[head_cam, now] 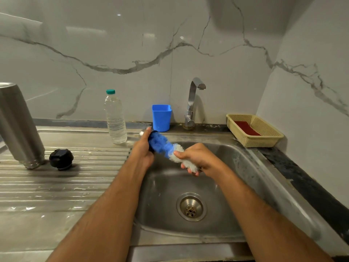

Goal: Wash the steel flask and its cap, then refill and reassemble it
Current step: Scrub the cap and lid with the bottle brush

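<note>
- The steel flask [18,125] is stood upside down on the ribbed draining board, well to the left of the sink [236,186] basin and well apart from both hands.
- The black cap [61,159] is set on the same board, just beside the flask, on the side nearer the sink.
- A bottle brush [166,148] with blue and white bristles is held over the back of the sink basin, slanting down from left to right.
- The left hand [143,150] is closed around the blue end of the brush, above the sink's left rim, with the forearm stretched across the draining board edge.
- The right hand [196,157] is curled around the white end, thumb on top and fingertips [192,172] showing beneath, over the basin.
- The two hands are kept apart, joined only by the brush.
- A clear plastic water bottle [115,120] with a teal top is stood behind the sink's left rim.
- A blue cup [161,118] and the tap [192,103] are found behind the sink.
- A cream basket [264,140] holding a red pad is placed at the sink's back right corner.
</note>
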